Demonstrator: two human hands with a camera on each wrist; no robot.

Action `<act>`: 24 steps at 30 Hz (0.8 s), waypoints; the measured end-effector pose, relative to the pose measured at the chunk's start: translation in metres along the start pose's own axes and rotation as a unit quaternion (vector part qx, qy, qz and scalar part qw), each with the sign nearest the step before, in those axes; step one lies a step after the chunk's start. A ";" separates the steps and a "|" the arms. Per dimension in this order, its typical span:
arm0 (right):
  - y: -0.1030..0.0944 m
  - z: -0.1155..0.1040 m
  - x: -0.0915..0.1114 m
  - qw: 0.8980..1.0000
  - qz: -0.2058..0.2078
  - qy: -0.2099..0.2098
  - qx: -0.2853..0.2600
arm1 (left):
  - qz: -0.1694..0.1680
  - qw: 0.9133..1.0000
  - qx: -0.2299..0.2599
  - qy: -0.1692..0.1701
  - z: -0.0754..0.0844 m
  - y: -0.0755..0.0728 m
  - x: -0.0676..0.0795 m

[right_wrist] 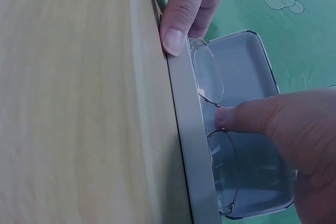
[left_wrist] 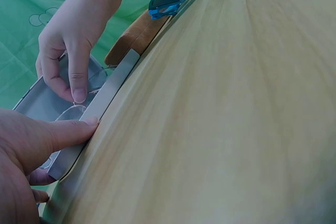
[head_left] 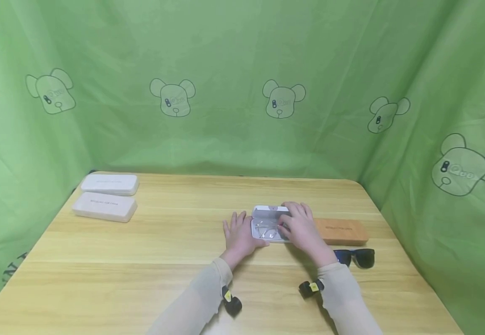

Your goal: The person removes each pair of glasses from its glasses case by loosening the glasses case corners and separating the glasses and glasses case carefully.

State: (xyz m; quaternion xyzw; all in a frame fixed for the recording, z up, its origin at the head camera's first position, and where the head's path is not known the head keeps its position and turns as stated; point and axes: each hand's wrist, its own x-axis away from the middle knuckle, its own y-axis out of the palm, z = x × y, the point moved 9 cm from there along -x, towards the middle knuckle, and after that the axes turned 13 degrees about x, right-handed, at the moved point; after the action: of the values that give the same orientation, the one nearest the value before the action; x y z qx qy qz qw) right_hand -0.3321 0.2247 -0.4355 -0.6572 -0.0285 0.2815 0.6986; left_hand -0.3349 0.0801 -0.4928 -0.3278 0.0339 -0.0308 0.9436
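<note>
Reaching forward with both forearms (head_left: 194,295); spreading the left hand (head_left: 240,238) with thumb (left_wrist: 71,131) stretched sideways; angling the right hand (head_left: 303,229) downward (back uppermost), pinching between thumb and forefinger (left_wrist: 55,80).

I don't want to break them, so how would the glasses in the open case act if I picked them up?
The glasses would probably feel light, since their rims look wire-thin. Being so slim, they might bend if squeezed hard. The clear lenses look smooth, so they could be slippery.
</note>
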 end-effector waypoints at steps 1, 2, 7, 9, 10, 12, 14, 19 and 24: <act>-0.001 0.000 0.000 1.000 0.000 0.000 -0.001 | 0.000 1.000 0.000 0.000 0.000 0.000 0.000; -0.001 0.000 0.000 1.000 0.001 0.000 -0.003 | -0.001 1.000 -0.001 0.001 0.000 0.000 0.000; -0.005 0.000 0.000 1.000 0.008 -0.007 -0.011 | -0.006 1.000 -0.001 -0.001 -0.001 0.001 0.000; -0.006 0.000 0.000 1.000 0.013 -0.012 -0.015 | -0.007 1.000 0.002 -0.001 -0.001 0.001 0.000; -0.007 0.000 0.001 1.000 0.014 -0.014 -0.017 | -0.007 1.000 0.002 -0.001 -0.001 0.001 0.001; -0.008 0.000 0.001 1.000 0.014 -0.017 -0.020 | -0.007 1.000 0.001 0.000 0.000 0.001 0.001; -0.009 0.000 0.002 0.999 0.015 -0.019 -0.024 | -0.006 1.000 0.002 0.000 0.000 0.001 0.001; -0.013 0.000 0.003 0.999 0.013 -0.021 -0.030 | -0.006 1.000 0.002 0.001 0.000 0.001 0.002; -0.018 0.001 0.003 0.999 0.010 -0.023 -0.035 | -0.006 1.000 0.005 0.000 0.000 0.001 0.002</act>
State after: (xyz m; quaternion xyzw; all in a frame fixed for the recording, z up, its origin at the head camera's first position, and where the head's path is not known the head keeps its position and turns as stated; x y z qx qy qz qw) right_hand -0.3230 0.2271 -0.4197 -0.6752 -0.0477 0.3020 0.6713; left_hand -0.3329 0.0804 -0.4938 -0.3234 0.0318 -0.0368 0.9450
